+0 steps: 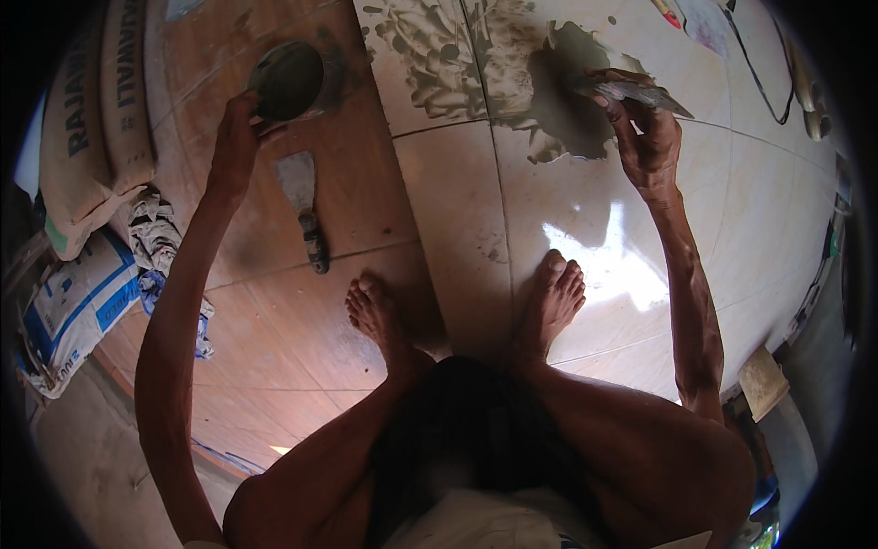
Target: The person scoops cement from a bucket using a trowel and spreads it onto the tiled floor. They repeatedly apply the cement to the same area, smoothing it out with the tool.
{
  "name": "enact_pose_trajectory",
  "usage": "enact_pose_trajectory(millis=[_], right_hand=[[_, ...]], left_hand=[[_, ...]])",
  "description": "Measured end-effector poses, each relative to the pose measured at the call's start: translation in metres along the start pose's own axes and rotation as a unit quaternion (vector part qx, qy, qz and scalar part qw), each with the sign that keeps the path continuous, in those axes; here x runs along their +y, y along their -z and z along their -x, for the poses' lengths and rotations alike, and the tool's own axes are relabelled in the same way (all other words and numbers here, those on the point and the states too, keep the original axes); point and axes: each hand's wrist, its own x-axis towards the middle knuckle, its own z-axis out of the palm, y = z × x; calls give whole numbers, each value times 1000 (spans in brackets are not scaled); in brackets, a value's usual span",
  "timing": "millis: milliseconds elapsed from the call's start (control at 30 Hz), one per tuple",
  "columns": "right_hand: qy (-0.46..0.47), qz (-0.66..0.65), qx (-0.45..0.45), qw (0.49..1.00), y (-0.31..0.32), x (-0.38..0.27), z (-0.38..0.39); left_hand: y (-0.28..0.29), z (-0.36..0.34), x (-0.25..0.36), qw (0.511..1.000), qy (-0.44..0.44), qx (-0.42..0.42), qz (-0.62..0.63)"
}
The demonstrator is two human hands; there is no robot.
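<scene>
My left hand (240, 133) grips the rim of a dark round bowl (294, 84) over the brown floor tiles at the upper left. Its fingers are partly behind the bowl, and whatever is inside is too dark to make out. At the upper right, my right hand (651, 142) is closed on a thin, flat grey scraper (647, 93), held just over the wet grey grout (572, 119) smeared on the cream tiles. Between my left hand and my left foot lies a putty knife (297, 183), its blade pointing away from me and its dark handle towards me.
Full brown paper sacks (82, 128) stand at the far left, with a white and blue bag (78, 297) and crumpled wrappers (154, 229) nearer. My bare feet (555, 293) straddle the border of brown and cream tiles. A dark cord (764, 96) lies at the upper right.
</scene>
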Motion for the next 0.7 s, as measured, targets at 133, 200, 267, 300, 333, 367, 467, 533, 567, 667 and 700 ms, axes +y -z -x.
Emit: enact_pose_trajectory(millis=[133, 200, 267, 300, 333, 367, 467, 533, 567, 667, 700], right_hand=[[-12, 14, 15, 1000, 2, -4, 1], [-24, 4, 6, 1000, 1, -3, 4], [-26, -4, 18, 999, -1, -8, 2], [-27, -9, 25, 999, -3, -10, 1], [-24, -2, 19, 1000, 0, -9, 2], [-21, 5, 14, 1000, 1, -6, 5], [-11, 14, 10, 1000, 15, -4, 16], [0, -22, 4, 1000, 7, -2, 9], [-1, 1, 8, 1000, 2, -2, 9], [-4, -20, 29, 999, 12, -8, 8], [8, -32, 30, 999, 8, -9, 4]], left_hand=[[5, -3, 4, 999, 36, -12, 3], [4, -4, 7, 998, 58, 14, 9], [26, 4, 9, 999, 12, -3, -34], [38, 12, 9, 998, -10, -11, -57], [36, 21, 21, 996, -18, 6, -91], [35, 33, 44, 992, -26, 21, -124], [37, 64, 104, 979, -51, 22, -198], [40, 117, 167, 960, -91, -1, -265], [39, 139, 187, 945, -95, -20, -312], [17, 206, 232, 907, -90, -65, -406], [17, 228, 243, 896, -92, -73, -429]])
